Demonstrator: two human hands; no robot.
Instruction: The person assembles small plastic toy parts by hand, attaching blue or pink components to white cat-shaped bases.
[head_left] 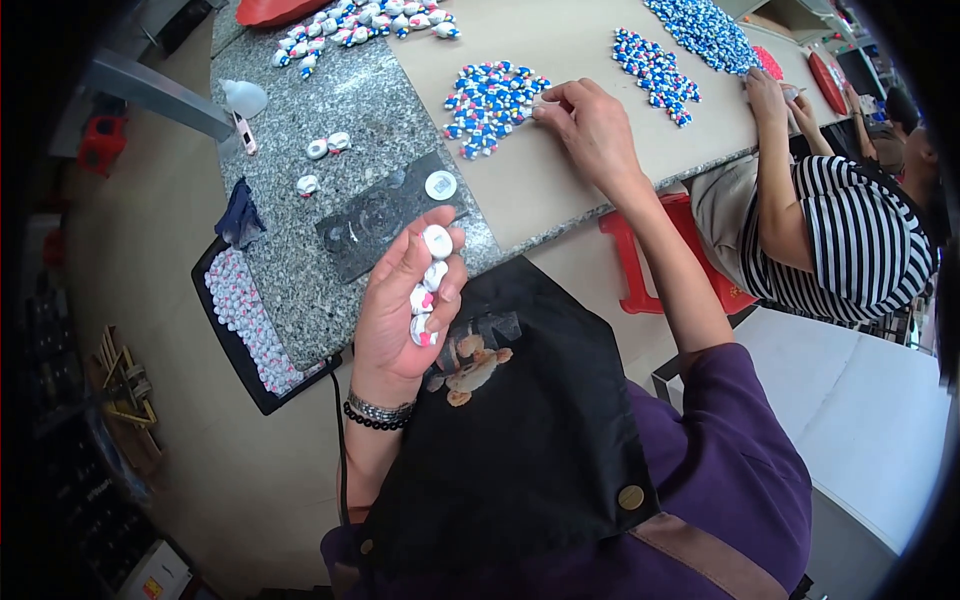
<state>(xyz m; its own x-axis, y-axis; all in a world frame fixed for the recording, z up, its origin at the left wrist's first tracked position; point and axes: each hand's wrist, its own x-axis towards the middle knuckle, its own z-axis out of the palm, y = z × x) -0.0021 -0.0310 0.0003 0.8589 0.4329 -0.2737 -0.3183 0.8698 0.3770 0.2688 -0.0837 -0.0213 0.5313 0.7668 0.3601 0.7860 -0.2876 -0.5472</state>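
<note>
My left hand is raised above my apron, palm up, its fingers curled round several small white figurines with pink patches, stacked in a row along the palm. On the beige tabletop, my right hand reaches to the right edge of a pile of small blue-and-white pieces. Its thumb and forefinger are pinched together there; what lies between them is too small to make out. Near my left hand, a dark rectangular plate lies on the granite, with a round white disc at its corner.
Loose white figurines lie on the granite. Beside them are a squeeze bottle and a dark cloth. A black tray of figurines adjoins the left edge. At right, a co-worker in stripes sits by a red stool.
</note>
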